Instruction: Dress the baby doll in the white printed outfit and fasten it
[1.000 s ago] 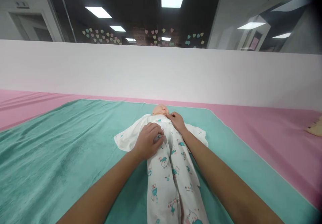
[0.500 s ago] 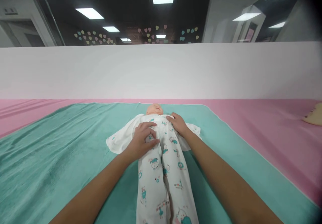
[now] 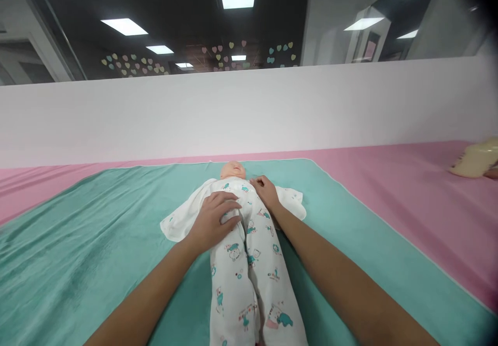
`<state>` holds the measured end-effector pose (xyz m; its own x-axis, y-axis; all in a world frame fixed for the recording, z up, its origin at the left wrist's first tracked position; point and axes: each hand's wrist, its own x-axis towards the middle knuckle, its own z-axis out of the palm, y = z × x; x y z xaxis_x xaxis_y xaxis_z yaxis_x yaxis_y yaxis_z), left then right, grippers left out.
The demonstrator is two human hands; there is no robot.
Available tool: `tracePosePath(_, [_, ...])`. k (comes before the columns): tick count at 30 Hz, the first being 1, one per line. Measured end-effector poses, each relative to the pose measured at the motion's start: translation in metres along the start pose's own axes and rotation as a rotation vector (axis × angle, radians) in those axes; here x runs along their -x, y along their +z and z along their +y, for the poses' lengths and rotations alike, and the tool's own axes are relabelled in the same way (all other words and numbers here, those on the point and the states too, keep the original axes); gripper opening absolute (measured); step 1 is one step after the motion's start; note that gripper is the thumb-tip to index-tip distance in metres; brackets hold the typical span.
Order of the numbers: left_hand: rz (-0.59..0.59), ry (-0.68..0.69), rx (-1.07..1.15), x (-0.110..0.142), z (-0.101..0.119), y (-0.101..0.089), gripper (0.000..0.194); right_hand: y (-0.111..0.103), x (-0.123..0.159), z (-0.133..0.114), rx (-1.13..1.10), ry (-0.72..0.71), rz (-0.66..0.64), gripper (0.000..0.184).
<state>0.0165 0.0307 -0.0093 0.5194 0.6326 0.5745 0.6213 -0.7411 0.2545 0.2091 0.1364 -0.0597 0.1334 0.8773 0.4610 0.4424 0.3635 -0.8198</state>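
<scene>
A baby doll lies on its back on a teal towel point(image 3: 78, 242), its head point(image 3: 232, 170) pointing away from me. It wears a white romper point(image 3: 249, 278) printed with small teal animals, sleeves spread to both sides. My left hand point(image 3: 213, 220) rests on the doll's belly, fingers stretched flat over the cloth. My right hand point(image 3: 265, 190) sits on the doll's chest just below the collar, its fingers bent and pinched into the romper's cloth there. Both forearms reach in from the bottom edge.
The towel lies on a pink sheet point(image 3: 408, 195). A white partition point(image 3: 233, 112) runs across behind the doll, with a window and paper hearts above it. A cream-coloured object point(image 3: 472, 160) lies at the far right on the pink sheet.
My head turned a little, so the doll sits further left in view. My left hand's fingers went from curled to flatter on the belly. My right hand stayed at the collar.
</scene>
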Motion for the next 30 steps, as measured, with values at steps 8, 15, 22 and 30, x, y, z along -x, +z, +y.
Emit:
tracePosePath(8, [0.077,-0.127,0.007,0.0,-0.004,0.005,0.015,-0.03,-0.006,-0.004,0.082,-0.244,-0.32,0.023])
tracePosePath(15, [0.07,-0.213,-0.005,-0.004,0.007,0.002,0.029,-0.022,-0.014,0.007,0.159,-0.036,-0.116,0.025])
tracePosePath(22, [0.037,-0.171,-0.269,-0.016,0.013,0.006,0.016,-0.003,-0.007,0.009,0.15,0.028,-0.025,0.025])
tracePosePath(30, [0.12,-0.224,-0.065,-0.021,0.015,0.012,0.026,0.003,0.005,0.002,0.133,0.0,-0.008,0.028])
